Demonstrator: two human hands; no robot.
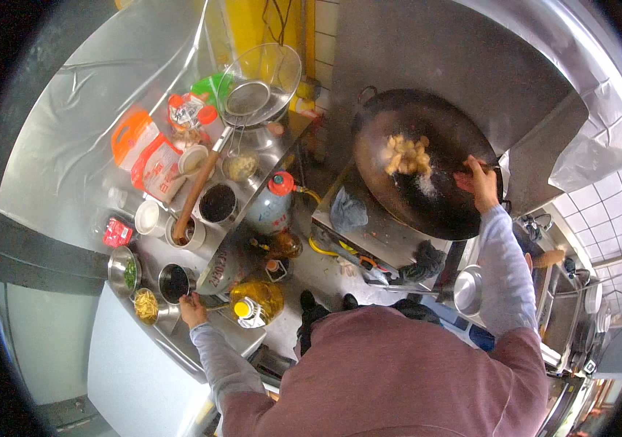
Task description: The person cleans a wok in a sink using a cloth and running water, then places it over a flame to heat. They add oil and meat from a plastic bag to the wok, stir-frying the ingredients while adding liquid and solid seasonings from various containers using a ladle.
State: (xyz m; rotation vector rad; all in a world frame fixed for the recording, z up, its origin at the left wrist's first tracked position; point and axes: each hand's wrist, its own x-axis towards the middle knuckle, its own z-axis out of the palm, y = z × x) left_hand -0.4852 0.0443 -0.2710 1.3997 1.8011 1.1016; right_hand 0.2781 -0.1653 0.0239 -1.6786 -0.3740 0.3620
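Observation:
A large dark wok sits on the stove at the right, with browned food pieces in its middle and a patch of white grains beside them. Over the wok's right side is my right hand, fingers closed around what looks like a utensil's dark handle; its working end is hard to make out. At the left counter, my left hand touches the near side of a metal cup of dark liquid. Whether it grips the cup's rim or a handle is unclear. A bowl of yellow strips stands close by.
Left counter: wood-handled strainer, bowl of chopped greens, white tub, seasoning bags. Below stand a yellow oil jug and gas cylinder. Grey cloth and dark cloth lie beside the wok; a metal pan is near my right forearm.

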